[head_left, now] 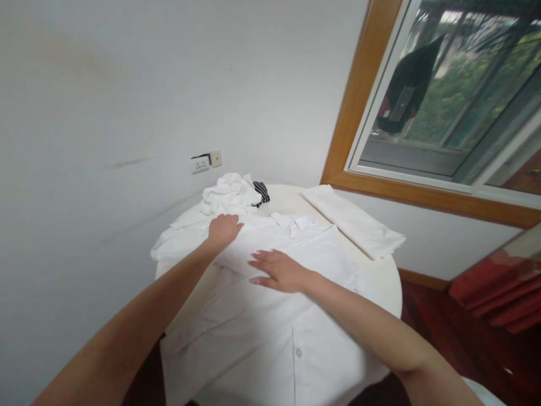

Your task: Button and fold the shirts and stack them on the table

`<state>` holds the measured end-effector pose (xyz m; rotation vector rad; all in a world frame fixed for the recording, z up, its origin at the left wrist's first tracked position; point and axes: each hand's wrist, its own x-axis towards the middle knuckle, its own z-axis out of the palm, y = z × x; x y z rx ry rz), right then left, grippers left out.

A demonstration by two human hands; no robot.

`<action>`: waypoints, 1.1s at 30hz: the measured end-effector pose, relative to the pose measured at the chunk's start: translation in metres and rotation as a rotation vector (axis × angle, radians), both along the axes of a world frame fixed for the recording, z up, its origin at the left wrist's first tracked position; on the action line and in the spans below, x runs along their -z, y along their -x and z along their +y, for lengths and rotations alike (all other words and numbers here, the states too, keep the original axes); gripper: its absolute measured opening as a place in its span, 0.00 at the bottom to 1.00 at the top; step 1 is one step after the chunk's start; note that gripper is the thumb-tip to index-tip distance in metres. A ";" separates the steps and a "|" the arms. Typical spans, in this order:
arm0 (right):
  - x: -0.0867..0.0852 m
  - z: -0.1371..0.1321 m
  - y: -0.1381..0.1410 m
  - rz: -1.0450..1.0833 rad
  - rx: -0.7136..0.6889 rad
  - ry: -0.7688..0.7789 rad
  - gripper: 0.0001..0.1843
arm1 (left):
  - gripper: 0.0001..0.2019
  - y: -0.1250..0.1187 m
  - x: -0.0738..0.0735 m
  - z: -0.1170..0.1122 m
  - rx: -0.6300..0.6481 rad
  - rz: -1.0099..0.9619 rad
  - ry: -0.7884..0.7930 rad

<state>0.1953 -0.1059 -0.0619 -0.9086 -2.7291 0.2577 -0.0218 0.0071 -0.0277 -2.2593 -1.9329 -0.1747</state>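
Note:
A white button-up shirt (pixel 270 338) lies spread out with its collar at the far end and its lower part towards me, hanging past the near edge. My left hand (pixel 225 230) is closed at the shirt's upper left, by the shoulder or sleeve; its curled fingers seem to pinch the cloth, though the fingertips are partly hidden. On the shirt's chest, my right hand (pixel 281 271) lies palm down with fingers stretched to the left, holding nothing. Some creases run across the left side of the shirt.
The round white table (pixel 393 287) carries a folded white cloth (pixel 355 220) at right and a crumpled white garment (pixel 228 193) at far left, beside a black striped piece of fabric (pixel 261 193). Behind are a wall socket (pixel 200 164) and a wood-framed window (pixel 359 84). A red curtain (pixel 499 287) hangs right.

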 end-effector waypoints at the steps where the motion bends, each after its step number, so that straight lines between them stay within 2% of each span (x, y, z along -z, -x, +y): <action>1: 0.002 -0.002 0.004 -0.019 0.005 0.028 0.33 | 0.21 -0.001 -0.001 0.001 -0.027 -0.032 -0.004; 4: 0.009 -0.007 0.007 -0.046 0.017 0.072 0.35 | 0.22 -0.001 -0.004 0.004 -0.095 -0.074 -0.026; 7: 0.009 -0.010 0.006 -0.046 0.006 0.088 0.35 | 0.22 0.002 -0.003 0.004 -0.072 0.001 -0.035; 11: 0.006 -0.012 0.006 -0.052 -0.008 0.104 0.35 | 0.20 0.012 0.005 0.001 0.075 0.112 -0.042; 14: 0.006 -0.014 0.007 -0.049 -0.003 0.092 0.35 | 0.17 0.013 0.003 -0.003 0.188 0.132 -0.074; 18: 0.010 -0.015 0.008 -0.030 0.011 0.073 0.34 | 0.14 -0.013 -0.009 -0.013 0.234 0.088 -0.227; 20: 0.011 -0.016 0.010 -0.016 0.019 0.075 0.34 | 0.13 -0.033 -0.007 -0.018 0.265 0.060 -0.240; 23: 0.010 -0.015 0.011 0.036 0.013 0.081 0.33 | 0.14 -0.053 0.015 -0.022 0.353 0.064 -0.172; 27: 0.005 -0.001 -0.005 0.189 0.002 0.094 0.25 | 0.18 -0.045 0.062 -0.022 0.403 0.028 -0.181; 30: 0.005 0.025 -0.036 0.252 0.230 0.071 0.20 | 0.23 -0.033 0.083 -0.021 0.402 -0.013 -0.172; 33: 0.016 0.054 -0.078 0.141 0.464 -0.029 0.19 | 0.24 -0.029 0.087 -0.024 0.394 -0.021 -0.143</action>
